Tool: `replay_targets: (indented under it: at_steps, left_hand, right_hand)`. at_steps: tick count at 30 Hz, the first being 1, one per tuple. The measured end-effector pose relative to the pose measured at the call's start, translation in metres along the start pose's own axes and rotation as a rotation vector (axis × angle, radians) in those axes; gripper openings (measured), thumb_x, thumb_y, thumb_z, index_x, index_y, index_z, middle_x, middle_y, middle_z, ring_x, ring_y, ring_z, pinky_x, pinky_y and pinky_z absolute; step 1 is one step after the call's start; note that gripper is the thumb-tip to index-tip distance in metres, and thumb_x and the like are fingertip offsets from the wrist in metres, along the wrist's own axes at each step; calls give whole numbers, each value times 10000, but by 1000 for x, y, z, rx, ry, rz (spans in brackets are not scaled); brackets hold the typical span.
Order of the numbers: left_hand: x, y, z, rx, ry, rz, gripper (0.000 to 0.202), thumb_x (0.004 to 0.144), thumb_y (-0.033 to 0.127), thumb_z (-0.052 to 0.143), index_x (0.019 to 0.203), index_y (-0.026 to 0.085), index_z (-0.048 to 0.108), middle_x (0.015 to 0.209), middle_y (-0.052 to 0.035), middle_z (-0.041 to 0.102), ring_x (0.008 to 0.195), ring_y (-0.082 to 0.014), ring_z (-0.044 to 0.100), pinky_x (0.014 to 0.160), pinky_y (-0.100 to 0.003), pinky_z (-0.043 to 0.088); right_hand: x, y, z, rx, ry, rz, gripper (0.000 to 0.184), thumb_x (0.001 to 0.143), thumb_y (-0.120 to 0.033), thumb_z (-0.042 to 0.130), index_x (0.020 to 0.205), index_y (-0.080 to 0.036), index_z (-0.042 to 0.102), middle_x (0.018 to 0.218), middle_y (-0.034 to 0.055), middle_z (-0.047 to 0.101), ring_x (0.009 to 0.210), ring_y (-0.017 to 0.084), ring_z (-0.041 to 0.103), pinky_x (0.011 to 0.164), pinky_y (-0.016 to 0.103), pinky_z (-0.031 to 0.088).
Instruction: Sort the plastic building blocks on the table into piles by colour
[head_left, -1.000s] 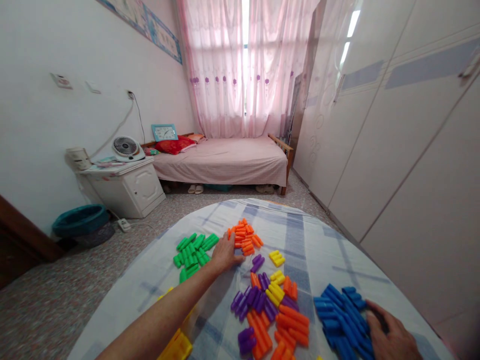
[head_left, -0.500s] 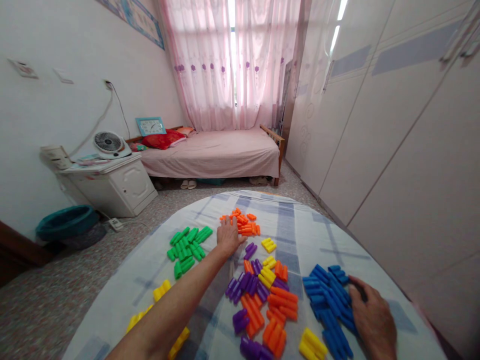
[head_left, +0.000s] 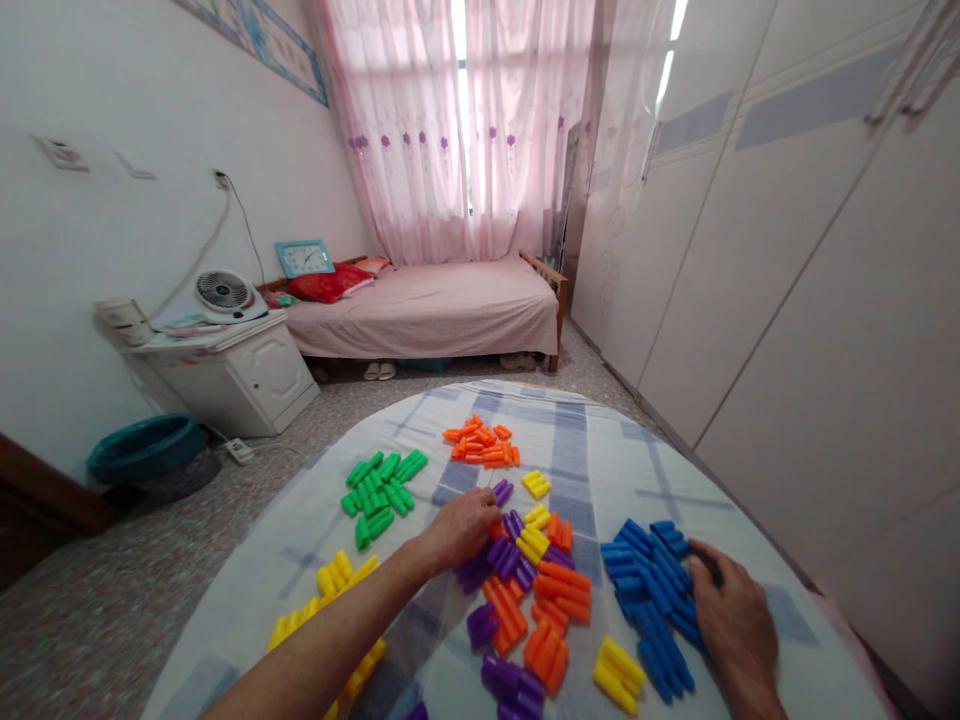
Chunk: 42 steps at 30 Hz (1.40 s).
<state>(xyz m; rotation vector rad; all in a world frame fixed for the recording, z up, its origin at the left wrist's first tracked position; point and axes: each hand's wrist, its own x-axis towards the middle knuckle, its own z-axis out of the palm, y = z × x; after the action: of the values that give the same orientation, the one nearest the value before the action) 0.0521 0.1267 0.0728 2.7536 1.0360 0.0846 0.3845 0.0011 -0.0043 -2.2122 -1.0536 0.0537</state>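
Note:
My left hand reaches over the upper left side of a mixed pile of purple, orange and yellow plastic blocks shaped like joined tubes. Its fingers are bent together at an orange block, which shows only in part past the fingertips. Purple blocks lie just beyond. My right hand rests on the cloth at the right side of a heap of blue blocks, fingertips touching its edge, thumb and forefinger apart. Nearer me are larger orange blocks and a purple block.
Small orange blocks are heaped at the far side of the round table under a checked cloth. Green blocks lie at the left. Yellow blocks sit partly under my left forearm. Another yellow block lies near the blue heap.
My left hand has drawn back from the small orange heap to the mixed pile nearer me. My right hand stays beside the blue blocks. The view has shifted slightly.

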Motion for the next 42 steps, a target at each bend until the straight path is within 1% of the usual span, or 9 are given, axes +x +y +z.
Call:
replay_targets:
  at_steps: [4,8,12,18,22,28,33,38,42]
  left_hand:
    - [-7,-8,-1,-89,28,19,150,846,283,499,806,206,621,946,-34,610,863,-163,577,744,-242,440]
    - [-8,-26,-7,-172,194,-110,116,835,288,530,822,200,605,907,-18,608,837,-147,573,750,-236,438]
    - [16,-46,-19,-72,348,-352,96,838,269,532,820,203,600,953,-25,597,898,-159,569,787,-253,436]
    - [64,-63,-35,-12,373,-492,119,825,247,539,913,198,604,1052,-63,565,994,-204,545,853,-305,436]
    - [65,-46,-33,-6,383,-480,211,833,231,524,1032,200,587,1138,-83,541,1087,-219,496,942,-331,399]
    - [45,17,-2,-138,231,-4,259,821,359,576,1018,201,633,1038,-55,629,997,-200,549,891,-305,434]
    - [56,52,22,0,144,117,310,767,415,622,970,181,636,970,-88,648,945,-245,570,826,-359,463]
    - [65,56,29,-12,106,81,228,740,368,650,887,195,658,905,-73,651,908,-237,586,773,-335,471]
    - [61,33,20,-166,296,-31,314,758,386,654,1020,214,648,991,-53,651,957,-210,571,854,-316,449]
  right_hand:
    - [0,1,0,2,-7,-13,507,820,-466,310,1101,-181,622,1096,113,620,993,290,538,880,414,409]
    - [0,0,-1,11,-13,-8,507,814,-472,312,1093,-184,623,1085,113,623,990,293,544,881,419,413]
    - [1,0,-2,15,-19,8,505,805,-473,322,1086,-187,628,1096,114,625,1003,299,549,883,424,417]
    - [3,0,-5,-5,-52,36,502,802,-483,334,1092,-201,631,1083,110,630,972,302,558,837,424,435]
    - [2,0,-5,-14,-28,15,508,811,-482,333,1101,-194,634,1078,114,632,950,297,561,819,422,436]
    - [2,0,-5,-40,-14,23,491,816,-455,351,1115,-196,641,1067,119,638,935,295,566,793,413,440]
    - [2,1,-6,-49,-35,22,490,822,-468,351,1110,-200,643,1030,118,644,886,289,578,744,405,452]
    - [4,5,-5,-57,-31,4,483,813,-466,363,1103,-205,647,975,112,650,826,280,584,701,398,457]
    - [4,2,-6,-45,-36,16,490,811,-470,356,1104,-200,642,977,114,651,830,281,582,720,400,455]
